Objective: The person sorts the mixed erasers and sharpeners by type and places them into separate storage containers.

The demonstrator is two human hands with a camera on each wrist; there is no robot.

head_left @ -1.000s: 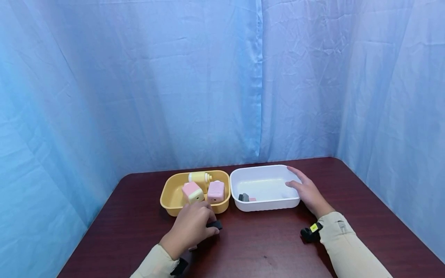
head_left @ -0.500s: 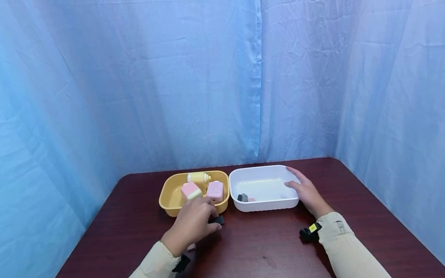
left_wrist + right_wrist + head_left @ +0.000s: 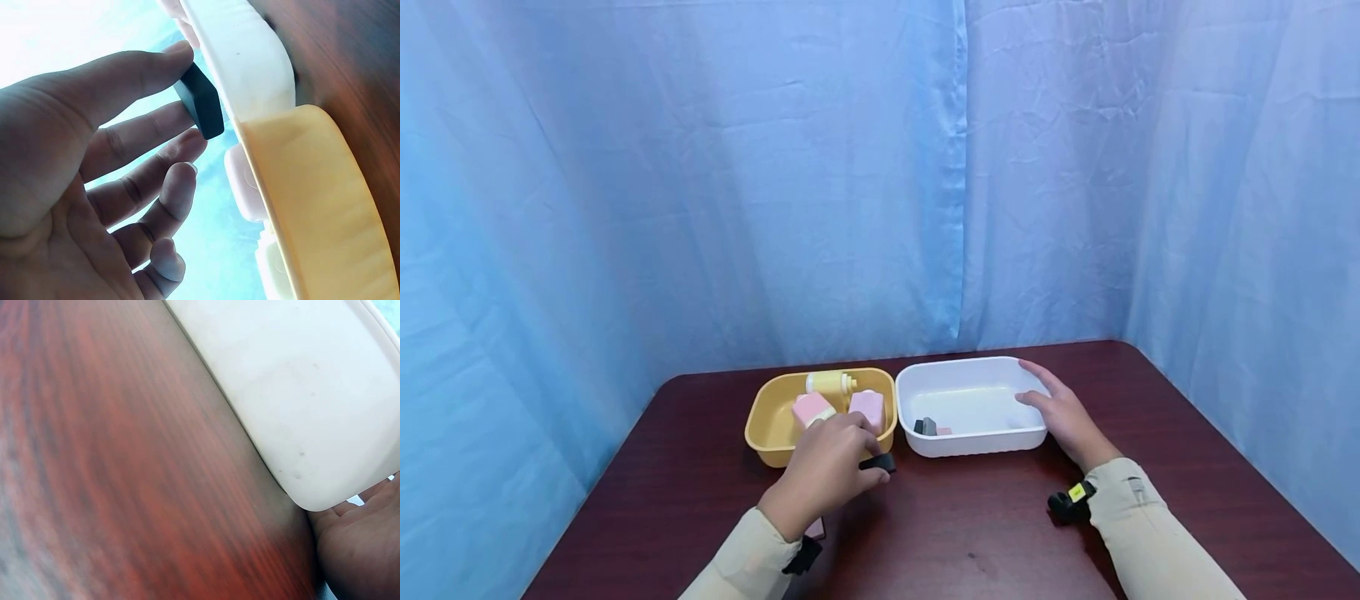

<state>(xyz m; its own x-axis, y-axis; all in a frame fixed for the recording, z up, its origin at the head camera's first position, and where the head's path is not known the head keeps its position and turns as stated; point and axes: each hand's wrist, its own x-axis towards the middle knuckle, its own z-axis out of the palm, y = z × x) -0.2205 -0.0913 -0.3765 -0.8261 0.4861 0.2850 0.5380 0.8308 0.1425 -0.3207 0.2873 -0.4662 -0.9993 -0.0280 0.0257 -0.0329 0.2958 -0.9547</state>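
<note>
My left hand (image 3: 822,473) pinches a small black block (image 3: 201,103) between thumb and index finger, its other fingers loosely bent. It is above the table just in front of the yellow bin (image 3: 762,433), overlapping the bin's front wall in the head view. The block's far end points toward the white bin (image 3: 977,446). At the white bin's right end my right hand (image 3: 1071,421) holds the rim, thumb over the inner side; in the right wrist view the bin's wall partly hides that hand's fingers. Inside the white bin's near left corner lie small black, grey (image 3: 929,426) and pink pieces.
In the yellow bin lie a pink-and-cream block (image 3: 812,407), a pink block (image 3: 868,406) and a yellow bottle-shaped piece (image 3: 827,382). A small pink piece (image 3: 815,528) lies on the dark red table (image 3: 955,533) beside my left wrist. Blue curtains (image 3: 850,167) enclose the table.
My left hand has moved slightly right and away from me, carrying the black block. More of the pink piece by the wrist shows. The right hand stays at the white bin.
</note>
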